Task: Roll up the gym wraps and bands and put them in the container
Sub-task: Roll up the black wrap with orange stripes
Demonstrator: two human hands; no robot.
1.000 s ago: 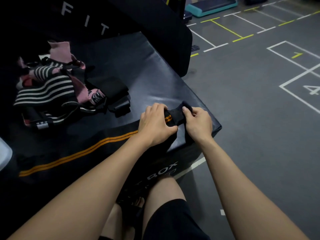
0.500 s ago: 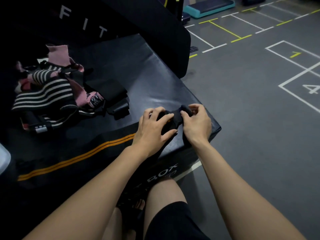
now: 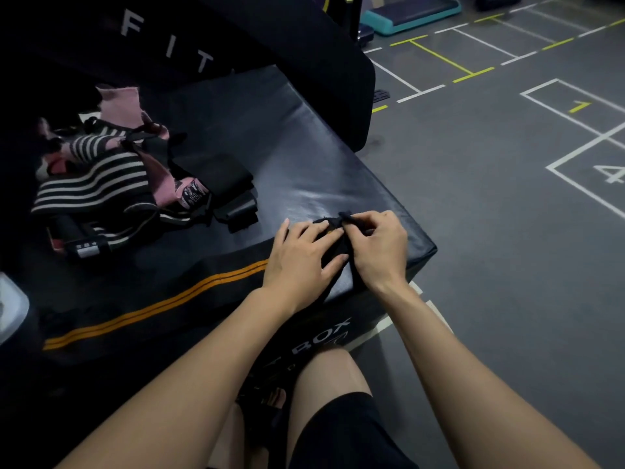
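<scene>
A long black wrap with two orange stripes [image 3: 162, 304] lies along the front edge of the black padded box [image 3: 304, 157]. Its right end is folded into a small roll near the box's right corner. My left hand [image 3: 299, 255] lies on that roll with fingers spread and nearly straight, pressing it down. My right hand [image 3: 375, 245] pinches the wrap's dark end at the top of the roll. A pile of black-and-white striped and pink wraps [image 3: 101, 177] sits at the left of the box. The edge of a pale container [image 3: 10, 306] shows at the far left.
A black pad with white letters [image 3: 203, 35] leans behind the box. Grey gym floor with white and yellow lines [image 3: 507, 147] spreads to the right. A teal step platform [image 3: 406, 11] lies far back. My knees are below the box's front.
Both hands have shifted slightly toward the far side of the box. My right hand has folded the wrap's end over, and my left fingers have flattened on the roll.
</scene>
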